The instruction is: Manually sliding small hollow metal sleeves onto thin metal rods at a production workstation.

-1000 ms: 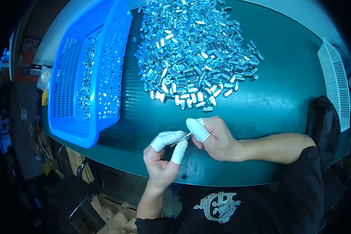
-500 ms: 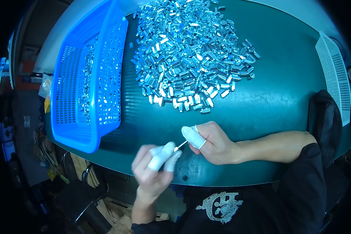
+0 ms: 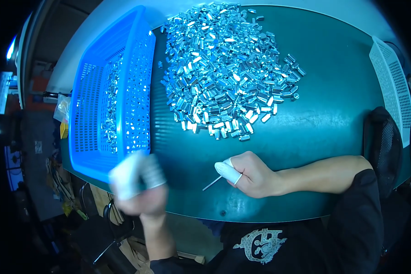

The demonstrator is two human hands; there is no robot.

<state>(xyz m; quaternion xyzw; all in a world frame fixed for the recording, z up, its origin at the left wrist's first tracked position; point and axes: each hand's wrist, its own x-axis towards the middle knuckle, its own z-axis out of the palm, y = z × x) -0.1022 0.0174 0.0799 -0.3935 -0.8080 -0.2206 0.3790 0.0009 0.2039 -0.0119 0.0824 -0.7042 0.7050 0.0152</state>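
My right hand (image 3: 251,176) is closed round a thin metal rod (image 3: 211,184), whose bare tip points down and left over the table. White finger covers sit on its thumb and finger. My left hand (image 3: 139,187), smeared by motion, is at the near end of the blue basket (image 3: 140,91); white covers show on its fingers, and whether it holds anything cannot be made out. Inside the perforated basket lie many small shiny metal pieces (image 3: 112,114). A large heap of short metal hex spacers (image 3: 223,77) spreads over the table beyond my hands.
The dark green table (image 3: 333,91) has a curved front edge close to my body. At the far right stands a white perforated basket (image 3: 390,86), with a black mesh-sided object (image 3: 382,141) near it. A chair (image 3: 100,237) is below the table at the left.
My left hand has moved left, away from the rod's tip, to the blue basket. The rod's tip is now uncovered. My right hand has barely shifted; the whole view has moved slightly.
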